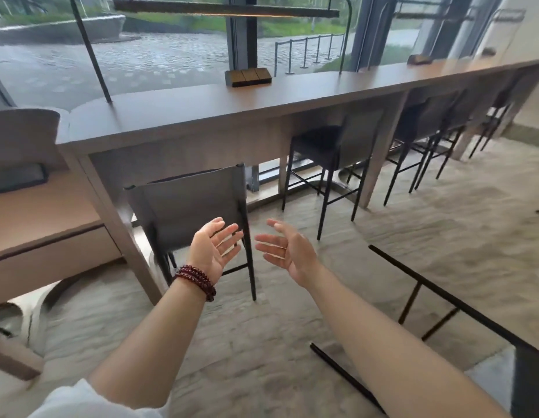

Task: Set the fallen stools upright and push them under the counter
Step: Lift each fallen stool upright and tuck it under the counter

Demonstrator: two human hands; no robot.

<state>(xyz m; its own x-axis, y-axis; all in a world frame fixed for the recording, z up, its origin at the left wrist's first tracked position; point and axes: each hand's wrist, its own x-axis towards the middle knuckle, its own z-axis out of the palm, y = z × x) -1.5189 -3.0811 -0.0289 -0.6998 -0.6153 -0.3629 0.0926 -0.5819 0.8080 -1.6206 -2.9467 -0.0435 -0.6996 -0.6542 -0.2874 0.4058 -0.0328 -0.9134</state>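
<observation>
A grey stool (186,203) with thin black legs stands upright, its seat tucked under the long brown counter (177,116). My left hand (215,247), a dark red bead bracelet on its wrist, and my right hand (284,247) hover just in front of its backrest, palms facing each other, fingers spread, holding nothing. A fallen stool (437,315) lies on its side at the lower right, black legs pointing left over the floor, partly hidden behind my right forearm. Another upright stool (337,146) sits under the counter further right.
More stools (425,125) line the counter toward the far right. A wooden box (248,76) rests on the countertop, and black lamp posts rise from it. A lower desk (36,212) and a grey chair back (21,134) stand at the left. Pale carpet covers the floor.
</observation>
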